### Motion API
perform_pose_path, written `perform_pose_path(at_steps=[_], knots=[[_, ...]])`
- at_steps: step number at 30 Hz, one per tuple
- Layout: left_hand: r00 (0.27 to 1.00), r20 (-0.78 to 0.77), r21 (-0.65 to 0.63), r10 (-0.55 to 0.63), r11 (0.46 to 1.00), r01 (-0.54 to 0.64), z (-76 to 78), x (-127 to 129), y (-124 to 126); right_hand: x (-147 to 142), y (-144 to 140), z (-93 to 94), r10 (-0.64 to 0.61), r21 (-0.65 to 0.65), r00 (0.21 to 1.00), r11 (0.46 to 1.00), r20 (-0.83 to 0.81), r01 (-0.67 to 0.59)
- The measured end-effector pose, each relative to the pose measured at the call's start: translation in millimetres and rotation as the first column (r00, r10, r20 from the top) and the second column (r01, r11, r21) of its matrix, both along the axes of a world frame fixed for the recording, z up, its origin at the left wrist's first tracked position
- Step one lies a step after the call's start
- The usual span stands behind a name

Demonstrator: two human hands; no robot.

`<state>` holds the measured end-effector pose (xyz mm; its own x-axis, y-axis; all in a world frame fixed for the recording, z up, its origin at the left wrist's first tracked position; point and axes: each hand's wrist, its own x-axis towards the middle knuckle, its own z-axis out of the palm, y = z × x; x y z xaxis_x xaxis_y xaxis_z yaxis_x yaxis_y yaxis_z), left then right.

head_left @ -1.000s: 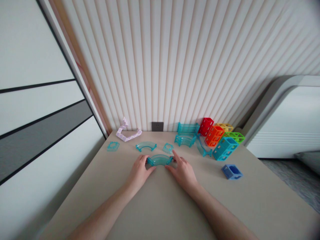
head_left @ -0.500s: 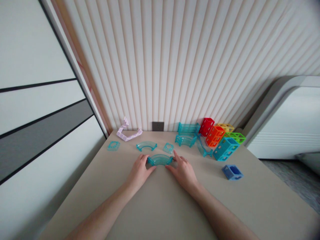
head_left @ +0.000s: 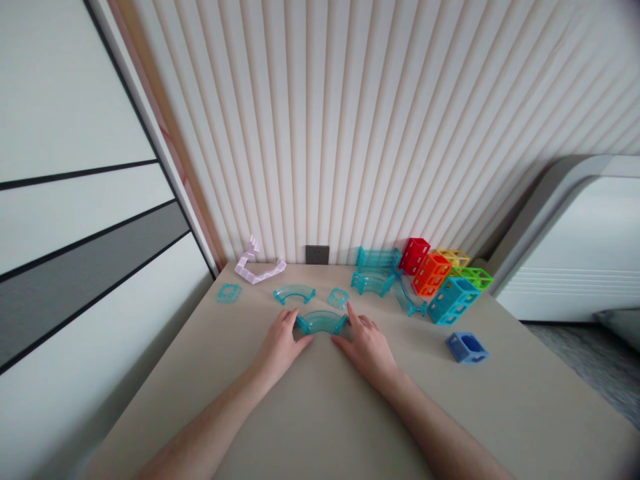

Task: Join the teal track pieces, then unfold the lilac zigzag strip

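Note:
A clear teal curved track piece (head_left: 322, 323) lies at the middle of the table, its arc bulging away from me. My left hand (head_left: 283, 340) grips its left end between thumb and fingers. At the opposite end, my right hand (head_left: 369, 340) has its thumb in front and its index finger stretched along the far side. Just beyond the piece are a second teal curved track piece (head_left: 294, 292) and a small clear teal square plate (head_left: 339, 298) with a round hole. The fingertips are partly hidden behind the held piece's ends.
Several coloured hollow blocks stand at the back right, among them an orange one (head_left: 432, 274) and a teal one (head_left: 453, 300). Nearer lies a blue block (head_left: 467, 348). More teal track pieces (head_left: 373, 283) rest by the wall. A lilac folding snake puzzle (head_left: 260, 272) and another square plate (head_left: 229, 293) are at left.
The camera view has shifted very slightly. Both hands keep the same place at the ends of the curved track piece, and the other things have not moved on the table.

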<state>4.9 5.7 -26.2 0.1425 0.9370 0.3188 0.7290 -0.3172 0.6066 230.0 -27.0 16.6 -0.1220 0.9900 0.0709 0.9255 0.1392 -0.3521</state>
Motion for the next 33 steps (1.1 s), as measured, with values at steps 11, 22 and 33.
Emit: perform_pose_path(at_steps=[11, 22, 33], knots=[[0.996, 0.020, 0.075, -0.082, 0.994, 0.080, 7.9, -46, 28, 2, 1, -1.9, -0.005, -0.039, 0.999, 0.999, -0.048, 0.003], [0.982, -0.158, 0.220, 0.101, 0.973, -0.065, -6.2, -48, 52, 19, 4, -14.3, 0.131, 0.199, 0.931, 0.978, -0.341, -0.065], [0.982, -0.162, 0.246, 0.101, 0.968, -0.059, -7.5, -51, 56, 16, 3, -7.8, 0.174, 0.371, 0.901, 0.928, -0.398, -0.016]])
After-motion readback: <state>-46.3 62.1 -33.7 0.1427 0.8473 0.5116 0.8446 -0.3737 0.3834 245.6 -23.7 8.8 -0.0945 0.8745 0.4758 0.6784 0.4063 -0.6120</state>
